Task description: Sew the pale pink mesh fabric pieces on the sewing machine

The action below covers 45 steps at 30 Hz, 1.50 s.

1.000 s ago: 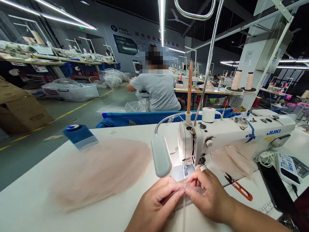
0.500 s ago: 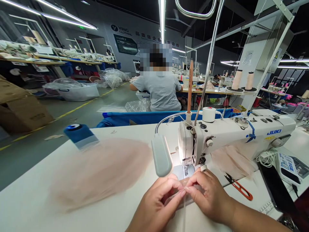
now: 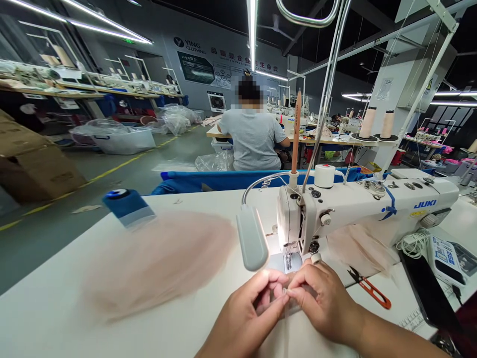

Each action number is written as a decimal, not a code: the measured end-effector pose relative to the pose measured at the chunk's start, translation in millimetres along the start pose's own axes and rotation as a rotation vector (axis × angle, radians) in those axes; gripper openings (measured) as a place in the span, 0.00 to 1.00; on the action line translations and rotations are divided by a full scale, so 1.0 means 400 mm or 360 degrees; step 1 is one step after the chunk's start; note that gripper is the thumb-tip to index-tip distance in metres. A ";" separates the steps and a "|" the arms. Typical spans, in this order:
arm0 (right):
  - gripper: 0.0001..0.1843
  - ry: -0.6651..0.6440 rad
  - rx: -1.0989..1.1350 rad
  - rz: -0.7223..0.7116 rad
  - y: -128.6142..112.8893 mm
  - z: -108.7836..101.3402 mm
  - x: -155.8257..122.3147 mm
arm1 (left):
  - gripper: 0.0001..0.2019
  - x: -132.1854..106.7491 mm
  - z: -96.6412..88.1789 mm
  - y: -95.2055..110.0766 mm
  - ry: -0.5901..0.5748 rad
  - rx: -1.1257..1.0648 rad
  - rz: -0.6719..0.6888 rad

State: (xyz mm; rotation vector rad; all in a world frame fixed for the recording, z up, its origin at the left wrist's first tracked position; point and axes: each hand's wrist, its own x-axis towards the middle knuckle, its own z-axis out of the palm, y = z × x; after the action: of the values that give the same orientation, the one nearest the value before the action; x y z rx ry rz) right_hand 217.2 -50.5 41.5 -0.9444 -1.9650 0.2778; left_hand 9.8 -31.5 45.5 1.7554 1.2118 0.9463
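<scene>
My left hand (image 3: 249, 308) and my right hand (image 3: 322, 301) meet in front of the sewing machine (image 3: 357, 206). Thumb and fingers of both are pinched together on a piece of thin, sheer fabric (image 3: 294, 312), mostly hidden behind them. A narrow pale strip hangs below the fingertips; whether it belongs to the fabric I cannot tell. Just beyond the fingers is the presser foot (image 3: 288, 261), lit by the machine lamp (image 3: 252, 238). Orange-handled thread snips (image 3: 374, 293) lie right of my right hand. To the left, sheer pink fabric (image 3: 167, 263) is spread on the white table (image 3: 48, 308).
A blue thread cone (image 3: 126, 206) lies at the table's far left edge. More pink fabric (image 3: 363, 248) lies beneath the machine arm. At right are a black phone (image 3: 425, 288) and a white device (image 3: 445, 261) with a coiled cable. A co-worker (image 3: 255, 136) sits ahead, back turned.
The fingers of my left hand have shifted slightly, opening a wider gap behind the pinch. Both hands stay at the same spot. The co-worker ahead has moved a little to the right.
</scene>
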 end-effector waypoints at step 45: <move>0.12 -0.0327 -0.0610 0.0076 0.052 0.014 -0.020 | 0.15 0.027 0.034 -0.109 0.0078 0.0998 0.1138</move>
State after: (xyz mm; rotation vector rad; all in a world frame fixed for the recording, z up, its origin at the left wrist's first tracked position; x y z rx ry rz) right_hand 225.6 -41.1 22.6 -1.2489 -2.2337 0.0225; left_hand 8.8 -13.3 2.2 2.7904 0.9674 1.0637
